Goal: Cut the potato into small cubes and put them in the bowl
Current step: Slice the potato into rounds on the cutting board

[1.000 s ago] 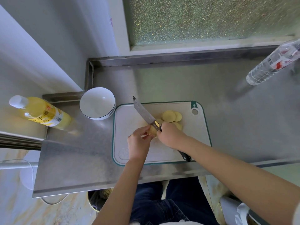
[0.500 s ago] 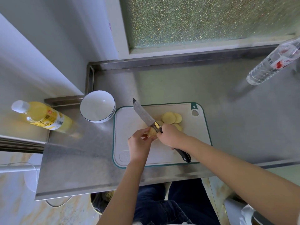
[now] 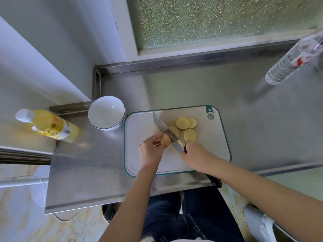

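Fingers point(image 3: 154, 138) of the left hand point(image 3: 151, 151) curl narrowly round the uncut end of the potato point(image 3: 165, 139), thumb uppermost, holding it on the cutting board point(image 3: 139, 126) near the board's middle. Fingers point(image 3: 190, 143) of the right hand point(image 3: 195, 153) wrap fully round the handle of the knife point(image 3: 161, 125), just behind the blade. The black butt of the handle projects past the board's near edge, beneath the forearm.

The blade slants toward the far left, its flat against the cut face of the held potato piece, so that it lies between that piece and the slices. Whether the edge touches the board cannot be told. 4 round potato slices point(image 3: 182, 122) lie to the right of the blade, overlapping one another, 1 partly hidden by the steel.

The board, white with a green rim, rests on a steel counter point(image 3: 174, 88) close to its front edge. Just beside the board's far-left corner stands the white bowl point(image 3: 104, 114), its interior visible to the bottom. Left of the bowl is a yellow bottle point(image 3: 50, 126) with a white cap. Well apart, at far right, stands a clear bottle point(image 3: 293, 62). Behind the counter is a frosted window point(image 3: 209, 20).
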